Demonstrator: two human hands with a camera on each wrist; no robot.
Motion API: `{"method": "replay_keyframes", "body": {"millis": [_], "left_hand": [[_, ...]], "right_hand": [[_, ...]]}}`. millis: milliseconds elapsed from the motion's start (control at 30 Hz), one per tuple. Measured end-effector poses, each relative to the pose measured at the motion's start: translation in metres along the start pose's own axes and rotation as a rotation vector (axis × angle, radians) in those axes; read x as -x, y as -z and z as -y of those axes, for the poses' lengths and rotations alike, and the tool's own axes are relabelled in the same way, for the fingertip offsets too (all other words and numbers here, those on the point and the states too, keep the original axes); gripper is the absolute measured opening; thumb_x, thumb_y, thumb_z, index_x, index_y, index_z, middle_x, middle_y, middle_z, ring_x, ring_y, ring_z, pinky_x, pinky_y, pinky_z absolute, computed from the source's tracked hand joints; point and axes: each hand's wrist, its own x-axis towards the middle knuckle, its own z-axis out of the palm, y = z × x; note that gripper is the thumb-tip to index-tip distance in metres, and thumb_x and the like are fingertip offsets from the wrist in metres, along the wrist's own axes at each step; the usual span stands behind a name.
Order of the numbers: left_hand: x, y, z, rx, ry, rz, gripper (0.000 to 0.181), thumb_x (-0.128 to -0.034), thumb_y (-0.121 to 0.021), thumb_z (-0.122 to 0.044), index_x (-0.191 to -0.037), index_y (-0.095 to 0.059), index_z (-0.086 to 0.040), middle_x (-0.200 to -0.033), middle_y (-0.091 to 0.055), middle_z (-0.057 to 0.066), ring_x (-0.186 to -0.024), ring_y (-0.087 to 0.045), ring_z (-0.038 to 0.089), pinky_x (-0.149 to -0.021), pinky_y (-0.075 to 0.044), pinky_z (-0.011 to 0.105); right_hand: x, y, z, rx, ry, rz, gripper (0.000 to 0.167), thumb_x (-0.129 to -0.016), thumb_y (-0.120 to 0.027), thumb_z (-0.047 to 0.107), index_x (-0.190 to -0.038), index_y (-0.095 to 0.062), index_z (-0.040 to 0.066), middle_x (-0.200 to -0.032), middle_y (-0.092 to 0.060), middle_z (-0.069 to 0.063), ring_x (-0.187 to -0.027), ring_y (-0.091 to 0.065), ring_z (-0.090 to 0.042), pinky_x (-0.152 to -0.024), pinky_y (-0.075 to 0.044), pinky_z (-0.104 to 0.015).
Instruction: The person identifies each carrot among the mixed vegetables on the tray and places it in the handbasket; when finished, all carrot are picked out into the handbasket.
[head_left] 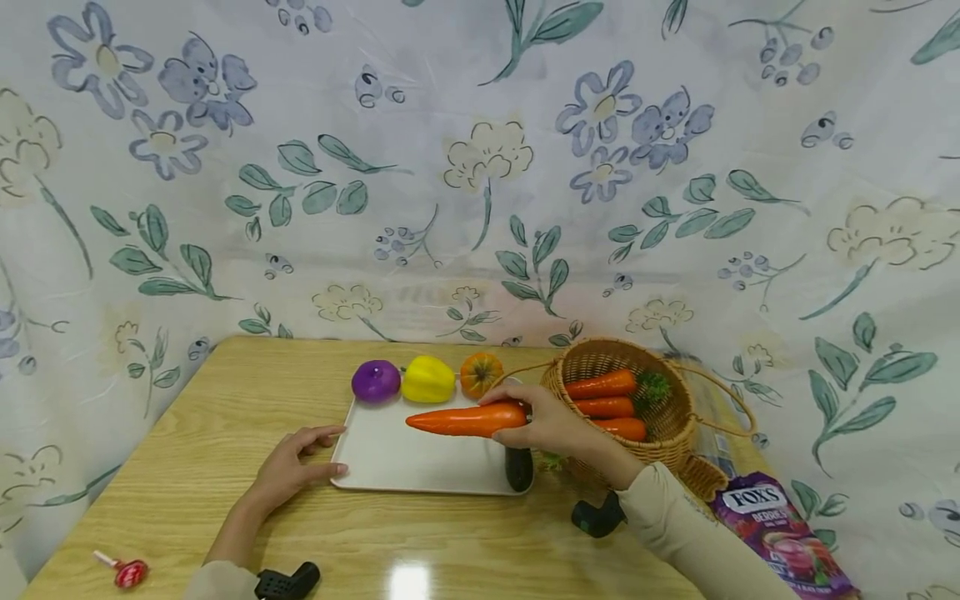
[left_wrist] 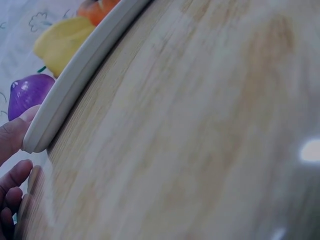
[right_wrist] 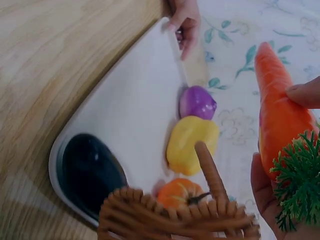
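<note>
My right hand (head_left: 546, 421) holds an orange carrot (head_left: 461, 421) by its thick end, above the tray, its tip pointing left. Green leaves (right_wrist: 302, 175) show at that end in the right wrist view. My left hand (head_left: 296, 467) touches the left rim of the white tray (head_left: 405, 467) with thumb and forefinger apart. Along the tray's far side sit a purple onion (head_left: 377, 382), a yellow bell pepper (head_left: 428, 379) and a small orange pumpkin (head_left: 480, 374). A dark eggplant (head_left: 518, 471) lies at the right end, partly behind the right hand in the head view.
A wicker basket (head_left: 678, 442) right of the tray leans toward me, with several carrots (head_left: 603, 385) inside. Its handle reaches near the pumpkin. A purple candy bag (head_left: 780, 533) lies at the right edge, a red lollipop (head_left: 131, 573) at front left. Patterned cloth hangs behind the table.
</note>
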Motion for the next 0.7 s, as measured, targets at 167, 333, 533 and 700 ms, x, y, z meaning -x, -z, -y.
{"method": "replay_keyframes", "body": {"millis": [167, 333, 533, 700], "left_hand": [[0.000, 0.000, 0.000, 0.005, -0.028, -0.007, 0.061, -0.0817, -0.081, -0.032, -0.135, -0.061, -0.012, -0.114, -0.061, 0.009, -0.099, -0.046, 0.021, -0.083, -0.038, 0.035], [-0.001, 0.000, 0.000, 0.002, -0.027, 0.005, 0.061, -0.0821, -0.080, -0.033, -0.136, -0.061, -0.012, -0.114, -0.061, 0.009, -0.100, -0.045, 0.021, -0.083, -0.038, 0.035], [-0.001, 0.000, 0.001, -0.009, -0.013, 0.003, 0.062, -0.0815, -0.081, -0.034, -0.136, -0.061, -0.011, -0.115, -0.061, 0.010, -0.100, -0.045, 0.022, -0.083, -0.037, 0.036], [-0.003, 0.001, 0.000, -0.015, -0.004, 0.001, 0.062, -0.0813, -0.081, -0.034, -0.136, -0.061, -0.012, -0.115, -0.061, 0.009, -0.100, -0.045, 0.022, -0.084, -0.037, 0.036]], "right_hand": [[0.007, 0.008, 0.001, -0.023, -0.024, -0.001, 0.039, -0.087, -0.074, 0.013, -0.125, -0.065, 0.012, -0.122, -0.060, -0.011, -0.093, -0.055, -0.024, -0.079, -0.049, -0.035], [0.013, 0.015, 0.003, -0.039, -0.054, -0.005, 0.038, -0.088, -0.074, 0.012, -0.125, -0.065, 0.014, -0.130, -0.058, -0.011, -0.094, -0.056, -0.025, -0.078, -0.051, -0.037], [0.016, 0.031, -0.001, -0.039, -0.042, -0.005, 0.042, -0.089, -0.073, 0.010, -0.130, -0.062, 0.010, -0.135, -0.056, -0.016, -0.091, -0.059, -0.028, -0.073, -0.053, -0.038], [0.016, 0.045, -0.008, -0.033, -0.074, -0.039, 0.045, -0.087, -0.073, 0.008, -0.130, -0.062, 0.007, -0.126, -0.059, -0.016, -0.093, -0.056, -0.025, -0.078, -0.048, -0.035]]}}
